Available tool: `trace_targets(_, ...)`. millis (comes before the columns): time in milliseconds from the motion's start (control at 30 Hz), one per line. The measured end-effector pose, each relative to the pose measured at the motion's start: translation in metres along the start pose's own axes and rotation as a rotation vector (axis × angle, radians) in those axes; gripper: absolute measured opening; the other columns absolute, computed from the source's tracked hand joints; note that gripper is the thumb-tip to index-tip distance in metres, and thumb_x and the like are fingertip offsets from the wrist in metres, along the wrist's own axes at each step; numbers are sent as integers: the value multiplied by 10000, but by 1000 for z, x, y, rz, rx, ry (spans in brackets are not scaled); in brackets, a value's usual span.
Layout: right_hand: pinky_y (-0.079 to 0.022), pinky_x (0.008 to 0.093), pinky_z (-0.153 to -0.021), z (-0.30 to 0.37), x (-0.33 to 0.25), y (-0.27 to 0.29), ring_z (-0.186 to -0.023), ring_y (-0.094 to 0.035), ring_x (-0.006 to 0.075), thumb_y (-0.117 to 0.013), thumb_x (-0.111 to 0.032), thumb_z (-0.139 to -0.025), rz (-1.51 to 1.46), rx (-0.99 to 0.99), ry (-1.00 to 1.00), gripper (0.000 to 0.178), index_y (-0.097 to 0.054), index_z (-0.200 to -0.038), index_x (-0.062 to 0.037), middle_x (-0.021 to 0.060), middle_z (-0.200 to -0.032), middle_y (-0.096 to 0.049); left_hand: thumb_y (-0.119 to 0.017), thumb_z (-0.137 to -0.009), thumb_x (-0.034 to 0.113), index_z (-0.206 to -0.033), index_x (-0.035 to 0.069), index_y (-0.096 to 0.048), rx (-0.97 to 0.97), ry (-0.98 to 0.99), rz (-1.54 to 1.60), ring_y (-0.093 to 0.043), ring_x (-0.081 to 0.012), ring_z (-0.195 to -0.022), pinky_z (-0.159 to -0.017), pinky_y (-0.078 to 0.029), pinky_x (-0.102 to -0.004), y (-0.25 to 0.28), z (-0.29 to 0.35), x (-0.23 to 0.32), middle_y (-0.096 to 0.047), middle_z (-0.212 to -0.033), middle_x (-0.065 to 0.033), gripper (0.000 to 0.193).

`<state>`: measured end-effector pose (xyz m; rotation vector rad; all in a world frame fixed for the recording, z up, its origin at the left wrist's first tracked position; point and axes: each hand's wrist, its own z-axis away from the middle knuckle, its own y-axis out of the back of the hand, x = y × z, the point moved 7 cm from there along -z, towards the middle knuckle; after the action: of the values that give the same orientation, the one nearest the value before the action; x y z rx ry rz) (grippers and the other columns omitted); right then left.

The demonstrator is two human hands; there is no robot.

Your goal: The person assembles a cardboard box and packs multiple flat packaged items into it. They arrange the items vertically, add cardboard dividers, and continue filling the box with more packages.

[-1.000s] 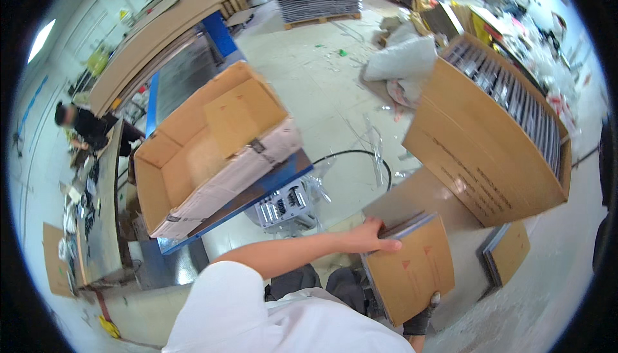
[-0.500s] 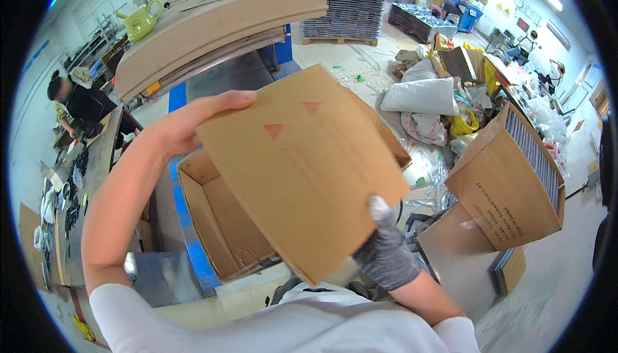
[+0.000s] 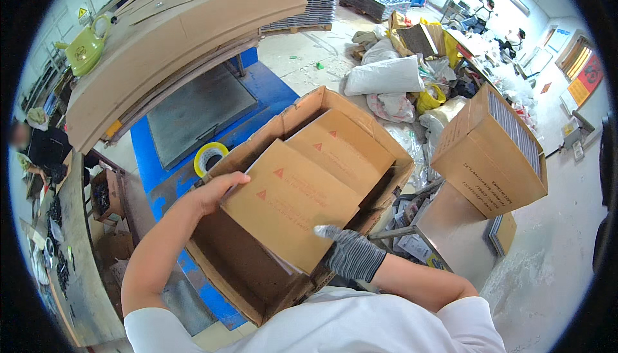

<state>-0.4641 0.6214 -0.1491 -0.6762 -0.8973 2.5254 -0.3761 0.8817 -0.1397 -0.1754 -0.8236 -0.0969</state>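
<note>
A flat brown cardboard piece point(image 3: 290, 208) with red triangles and faint print is held between my two hands, over the near half of an open cardboard box point(image 3: 222, 260). My bare left hand point(image 3: 217, 192) grips its left edge, thumb on top. My right hand point(image 3: 354, 253), in a grey knitted glove with a pale thumb, closes on its right edge. Beyond it, a matching cardboard piece point(image 3: 360, 150) lies inside the box, partly overlapped by the held one. A pale layer shows under the held piece's near edge; what lies beneath is hidden.
The box rests on a blue platform point(image 3: 145, 166) beside a yellow tape roll point(image 3: 210, 158). A packed carton point(image 3: 486, 160) stands on a metal table point(image 3: 450, 224) at right. Cardboard sheets point(image 3: 187, 31) carry a green watering can point(image 3: 85, 50). A person point(image 3: 48, 150) is far left.
The cardboard piece has come down from a raised, tilted position to lie flatter over the box, both hands still on it. The view has shifted, revealing the second cardboard piece and the tape roll.
</note>
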Motion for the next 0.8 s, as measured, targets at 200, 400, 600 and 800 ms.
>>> trace_targets(200, -542, 414, -902, -1, 7, 3, -1063, -619, 267, -646, -122, -893, 83, 95, -120, 347, -499, -1203, -69, 110, -1188, -596, -539, -901, 435, -1226, 36, -582, -80, 50, -39, -552, -206, -1151, -998, -403, -342, 6, -11, -4, -597, -1259, -108, 517)
trace_targets(400, -551, 433, -826, 18, 6, -1, -1011, -635, 285, -609, -139, -915, 136, -133, -236, 296, -524, -1185, -53, 143, -1139, -631, -495, -931, 413, -1227, 45, -569, -99, -21, -160, -555, -175, -1090, -959, -417, -335, 12, -20, -3, -607, -1212, -85, 478)
trace_targets(600, -579, 412, -748, 53, -22, 24, -957, -659, 276, -604, -229, -936, 303, -235, -279, 343, -523, -1193, -17, 166, -1126, -641, -460, -960, 360, -1243, 35, -551, -46, -61, -200, -549, -155, -1057, -937, -422, -317, 9, -15, 3, -611, -1167, -64, 440)
trace_targets(800, -539, 303, -718, 104, -156, 156, -905, -650, 194, -587, -281, -939, 187, 5, 432, 306, -587, -1129, -41, 85, -1010, -667, -520, -947, 271, -1319, -48, -477, 310, -320, -933, -516, -282, -1207, -1031, -375, -344, -27, 36, 54, -567, -1278, -173, 492)
